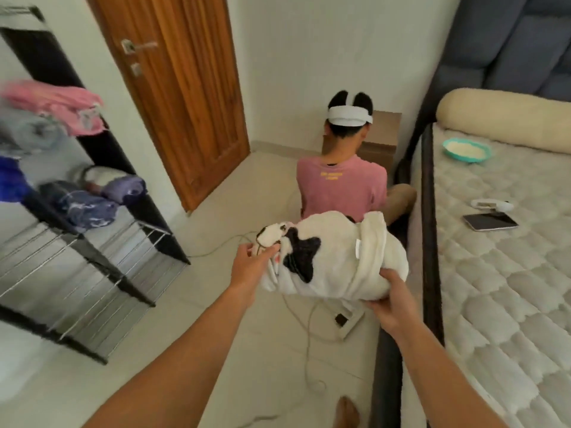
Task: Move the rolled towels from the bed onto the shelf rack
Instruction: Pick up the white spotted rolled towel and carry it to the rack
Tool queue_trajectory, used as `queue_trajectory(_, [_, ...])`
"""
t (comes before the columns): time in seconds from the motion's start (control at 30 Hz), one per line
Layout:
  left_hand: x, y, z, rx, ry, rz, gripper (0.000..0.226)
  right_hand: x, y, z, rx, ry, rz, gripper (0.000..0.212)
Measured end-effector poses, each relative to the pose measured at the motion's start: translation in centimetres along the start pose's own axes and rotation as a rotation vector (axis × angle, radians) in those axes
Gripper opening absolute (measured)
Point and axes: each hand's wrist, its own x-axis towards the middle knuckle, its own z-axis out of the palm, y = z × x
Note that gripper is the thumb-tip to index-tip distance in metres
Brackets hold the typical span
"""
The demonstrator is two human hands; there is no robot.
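Observation:
A big rolled white towel with black patches (333, 257) hangs in the air over the floor, between the bed and the rack. My left hand (251, 265) grips its left end. Under the towel's right end, my right hand (394, 299) holds it from below. The black shelf rack (92, 254) stands at the left, with wire shelves. Pink (61, 103), grey (27, 131) and blue-purple rolled towels (86, 208) lie on its upper shelves. The bed (506, 257) with a quilted bare mattress runs along the right.
A person in a pink shirt (343, 186) sits on the floor straight ahead, back to me. Cables and a power strip (346, 319) lie on the tiles below the towel. A wooden door (173, 88) is shut behind the rack. A bowl (466, 149), a phone (489, 222) and a bolster lie on the mattress.

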Motion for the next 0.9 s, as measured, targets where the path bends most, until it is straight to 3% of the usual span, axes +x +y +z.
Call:
queue_trajectory(0.1, [-1.0,-1.3,-6.7,-0.318,0.152,-0.244,0.102,-2.2,3.1,7.1,0.006,-0.129,0.014,0.01])
queue_trajectory(0.17, [-1.5,-2.1,-9.6,-0.543,0.074,-0.305,0.093,-2.9,5.5,11.0,-0.03,-0.199,0.03,0.012])
queue_trajectory(0.27, [-0.7,-2.4,-13.7,-0.763,0.021,-0.217,0.074,-2.3,9.5,15.5,-0.146,-0.321,0.071,0.018])
queue_trajectory(0.53, [9.2,-1.4,-28.7,-0.881,0.313,-0.162,0.042,3.6,18.9,28.4,-0.59,-0.632,-0.049,0.058])
queue_trajectory(0.67, [13.6,-0.7,-34.9,-0.853,0.411,-0.158,0.008,5.6,22.6,35.3,-0.758,-0.805,-0.002,0.075])
queue_trajectory(0.77, [16.8,-0.6,-39.2,-0.817,0.504,-0.195,0.012,7.2,25.5,39.5,-0.912,-0.818,0.103,0.082])
queue_trajectory(0.9, [21.0,0.0,-44.9,-0.782,0.584,-0.2,0.045,10.2,28.9,44.7,-1.052,-0.814,0.335,0.072])
